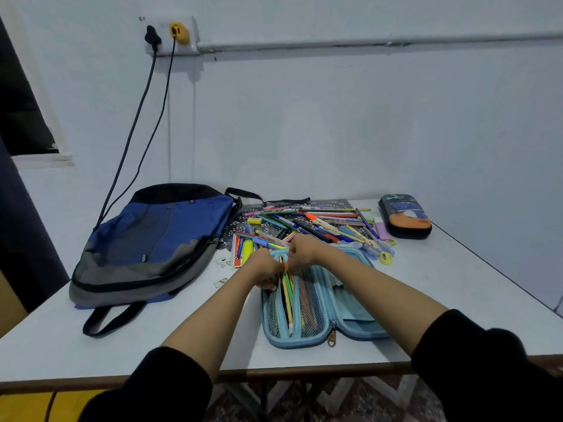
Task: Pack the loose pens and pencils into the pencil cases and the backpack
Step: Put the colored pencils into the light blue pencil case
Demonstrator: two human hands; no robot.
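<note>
Pencil bundle (288, 300) in the left half of the open blue pencil case (350, 324) lay with its long axis running near to far, and its far ends sat directly under your hands. Both hands met at the far end of that half, touching or almost touching each other. Your left hand (264, 269) was curled on the case's far-left edge beside the mesh pocket, apparently holding it open or steady. Your right hand (303, 250) was closed, its fingers bunched down over the far ends of the bundle, pinching them as far as I could tell. The loose pile of pens and pencils (316, 223) lay just beyond your hands on the far side, most pieces pointing left to right or on a slant, crosswise to the case. Your right hand was the nearer one to it. The backpack (158, 242) lay flat to the left on the counter (441, 284), and the dark pencil case (405, 216) sat zipped at the far right, well apart from both hands.
</note>
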